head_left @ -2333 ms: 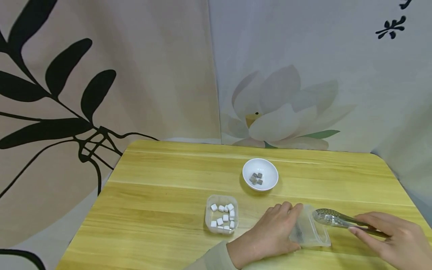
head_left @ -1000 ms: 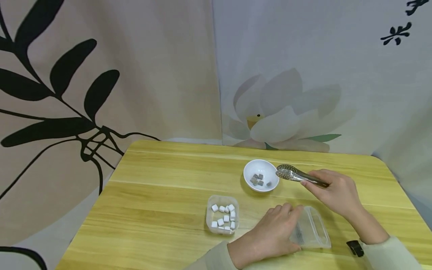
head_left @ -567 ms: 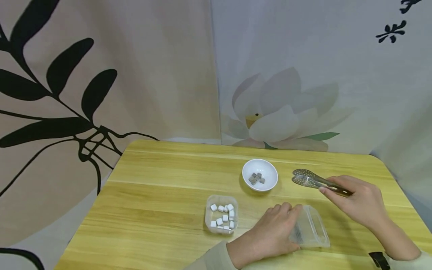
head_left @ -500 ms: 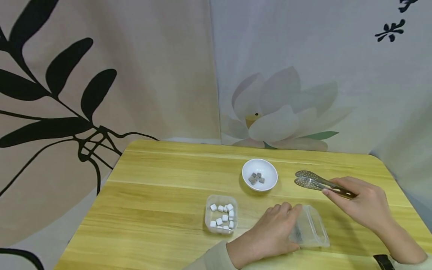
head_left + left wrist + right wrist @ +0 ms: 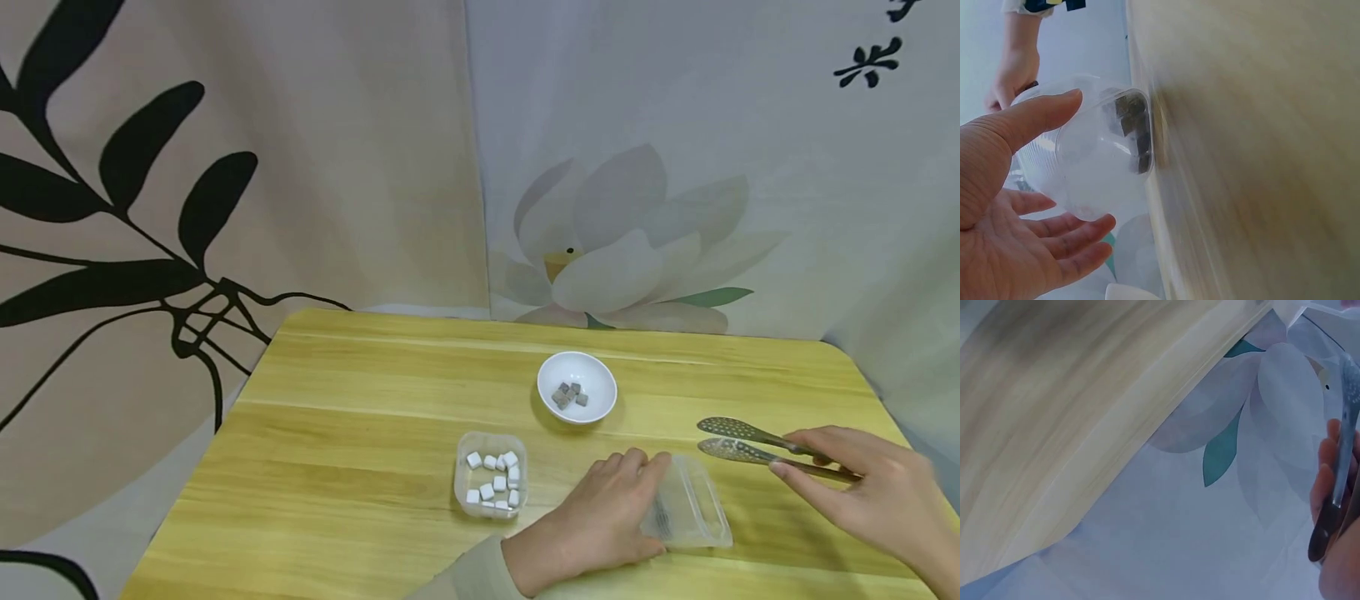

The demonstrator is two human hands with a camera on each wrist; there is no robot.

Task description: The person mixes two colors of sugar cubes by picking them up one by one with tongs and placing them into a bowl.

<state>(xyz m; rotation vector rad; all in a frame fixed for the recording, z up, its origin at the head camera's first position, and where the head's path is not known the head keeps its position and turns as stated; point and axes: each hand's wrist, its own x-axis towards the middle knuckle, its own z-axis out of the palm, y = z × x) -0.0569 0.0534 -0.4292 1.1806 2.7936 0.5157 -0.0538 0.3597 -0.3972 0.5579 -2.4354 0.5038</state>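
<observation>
The thumb and fingers of the right hand (image 5: 873, 483) pinch the metal tongs (image 5: 738, 451) toward their rear; the two perforated tips stand apart, with nothing visible between them; the tongs' long axis runs leftward from the hand and slightly away from the person, so in the head view the tips appear just beside the far right corner of the clear container (image 5: 686, 508); how high they are above the table (image 5: 360, 417) I cannot tell. The left hand (image 5: 592, 517) grips that container, thumb and fingers on opposite sides; the container looks tipped, its rim turned toward the right hand; the dark cubes (image 5: 1129, 115) inside gather against the wall nearest the table. The relation that counts, as I judge it: from the tips, those cubes lie leftward and back toward the person, inside the rim, so the tongs' axis points past the container rather than into it; the left hand is nearer to the cubes. Farther out, the white bowl (image 5: 598, 379) with its grey cubes (image 5: 571, 394) stands beyond both hands; the plastic box (image 5: 491, 512) of white cubes (image 5: 499, 483) stands left of the left hand, well apart from the tongs.
</observation>
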